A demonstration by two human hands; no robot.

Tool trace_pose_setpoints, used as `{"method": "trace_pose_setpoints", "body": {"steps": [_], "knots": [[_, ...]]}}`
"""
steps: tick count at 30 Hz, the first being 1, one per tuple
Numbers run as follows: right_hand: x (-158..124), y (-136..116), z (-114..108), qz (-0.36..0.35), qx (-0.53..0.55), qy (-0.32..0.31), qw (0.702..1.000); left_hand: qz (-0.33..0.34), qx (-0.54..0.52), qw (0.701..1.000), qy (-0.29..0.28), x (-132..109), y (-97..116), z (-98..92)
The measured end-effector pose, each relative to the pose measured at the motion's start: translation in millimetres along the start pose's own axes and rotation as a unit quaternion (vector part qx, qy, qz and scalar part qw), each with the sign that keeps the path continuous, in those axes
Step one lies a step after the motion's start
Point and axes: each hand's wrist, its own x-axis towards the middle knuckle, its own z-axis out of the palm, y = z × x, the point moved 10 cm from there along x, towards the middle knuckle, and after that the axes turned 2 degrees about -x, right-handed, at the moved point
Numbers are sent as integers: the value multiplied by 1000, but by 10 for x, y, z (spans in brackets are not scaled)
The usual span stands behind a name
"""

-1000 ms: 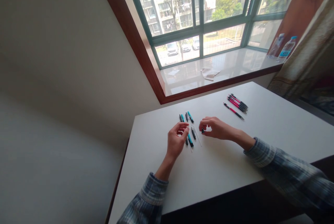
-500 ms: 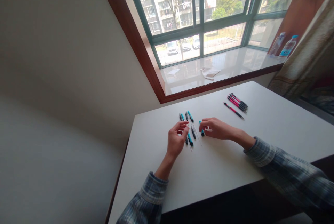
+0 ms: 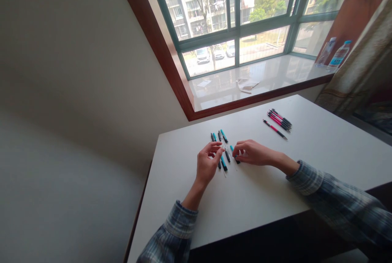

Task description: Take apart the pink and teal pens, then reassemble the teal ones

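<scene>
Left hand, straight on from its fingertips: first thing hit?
Probably the teal-and-black pen lying just beyond the fingers of the left hand, though the hand's height above the table is unclear.

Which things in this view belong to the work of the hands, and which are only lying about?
Seem part of the work:
- right hand, pinching a teal-and-black pen
- left hand, open beside it
- other teal-and-black pens between the hands

Seem only lying about:
- pink-and-black pens on the white table
- water bottles and cloth on the windowsill
</scene>
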Motion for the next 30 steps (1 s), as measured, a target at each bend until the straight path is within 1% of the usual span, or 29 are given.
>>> {"method": "trace_pose_setpoints", "body": {"steps": [7, 10, 15, 18, 23, 30], "knots": [[7, -7, 12, -2, 25, -2, 1000, 6, 18, 1000, -13, -9, 6, 20], [14, -15, 3, -7, 44, 7, 999, 10, 20, 1000, -21, -14, 17, 33], [23, 0, -140, 0, 85, 83, 993, 29, 49, 998, -40, -37, 85, 60], [26, 13, -184, 12, 123, 109, 986, 53, 74, 994, -62, -61, 142, 104], [47, 0, -140, 16, 166, 107, 980, 67, 98, 989, -91, -88, 173, 164], [54, 124, -53, 45, 228, 104, 967, 62, 79, 991, -88, -89, 189, 164]]}}
